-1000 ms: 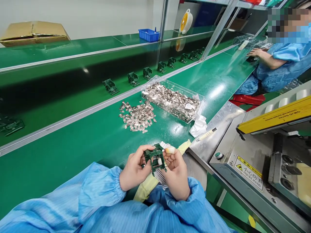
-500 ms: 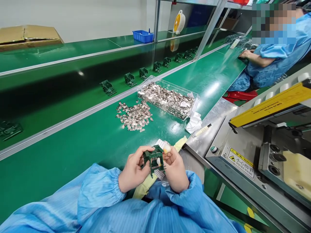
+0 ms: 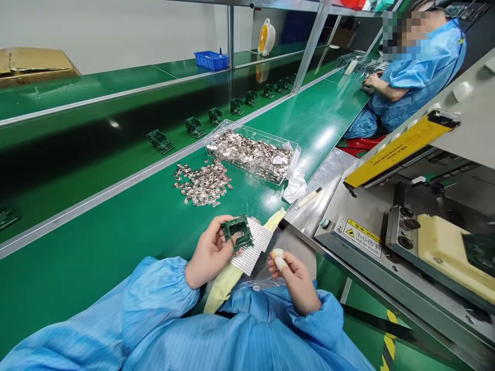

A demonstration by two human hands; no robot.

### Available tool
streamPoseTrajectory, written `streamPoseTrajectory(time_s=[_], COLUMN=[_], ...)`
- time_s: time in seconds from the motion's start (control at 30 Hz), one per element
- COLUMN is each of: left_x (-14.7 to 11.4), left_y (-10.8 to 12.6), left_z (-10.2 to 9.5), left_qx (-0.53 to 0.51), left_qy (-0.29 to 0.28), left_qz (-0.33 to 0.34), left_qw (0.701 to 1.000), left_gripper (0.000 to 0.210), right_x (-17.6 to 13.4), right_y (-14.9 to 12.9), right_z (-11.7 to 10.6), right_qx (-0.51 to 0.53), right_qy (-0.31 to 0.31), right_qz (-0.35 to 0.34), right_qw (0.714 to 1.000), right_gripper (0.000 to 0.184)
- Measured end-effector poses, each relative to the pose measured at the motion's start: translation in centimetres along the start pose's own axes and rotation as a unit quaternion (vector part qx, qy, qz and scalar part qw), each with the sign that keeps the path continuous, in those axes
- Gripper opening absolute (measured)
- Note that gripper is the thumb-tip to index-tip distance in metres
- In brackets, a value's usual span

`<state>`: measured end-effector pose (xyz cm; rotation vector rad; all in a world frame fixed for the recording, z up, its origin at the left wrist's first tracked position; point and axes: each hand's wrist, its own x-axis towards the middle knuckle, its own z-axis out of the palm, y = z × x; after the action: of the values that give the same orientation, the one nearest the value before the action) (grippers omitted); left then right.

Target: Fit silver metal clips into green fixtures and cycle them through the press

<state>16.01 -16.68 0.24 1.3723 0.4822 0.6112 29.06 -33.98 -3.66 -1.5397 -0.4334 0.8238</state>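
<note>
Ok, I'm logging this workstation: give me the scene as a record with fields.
Left hand: holds green frame
Right hand: apart from the frame, wears white finger coverings
Near hands: sheet of small silvery pieces
Green bench: loose pile of metal pieces, beside clear bin of more
Right side: machine with yellow bar
Co-worker: seated farther along the bench
</note>
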Motion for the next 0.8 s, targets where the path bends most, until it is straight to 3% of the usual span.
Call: streamPoseTrajectory(time_s=[0.1,0.2,0.37,0.6,0.8], left_x=[1.6,2.7,3.1,2.8,2.9], left_y=[-0.2,-0.7,-1.6,-2.1,-2.1], left_z=[1.8,3.2,3.2,2.8,2.5], left_qx=[0.008,-0.001,0.002,0.022,0.000], left_qy=[-0.013,-0.029,-0.026,-0.024,-0.029], left_qz=[-0.021,-0.052,-0.058,-0.052,-0.062], left_qw=[1.000,0.998,0.998,0.998,0.998], left_gripper=[0.041,0.044,0.047,0.044,0.046], right_x=[0.4,0.9,1.2,1.8,1.6], right_y=[1.0,1.2,2.7,5.9,4.7], right_z=[1.5,3.1,4.2,3.8,2.2], right_qx=[0.014,0.016,0.006,-0.044,-0.098], right_qy=[-0.021,-0.002,0.045,0.035,-0.022], right_qz=[-0.011,-0.041,-0.096,-0.128,-0.071], right_qw=[1.000,0.999,0.994,0.990,0.992], right_gripper=[0.047,0.042,0.035,0.024,0.015])
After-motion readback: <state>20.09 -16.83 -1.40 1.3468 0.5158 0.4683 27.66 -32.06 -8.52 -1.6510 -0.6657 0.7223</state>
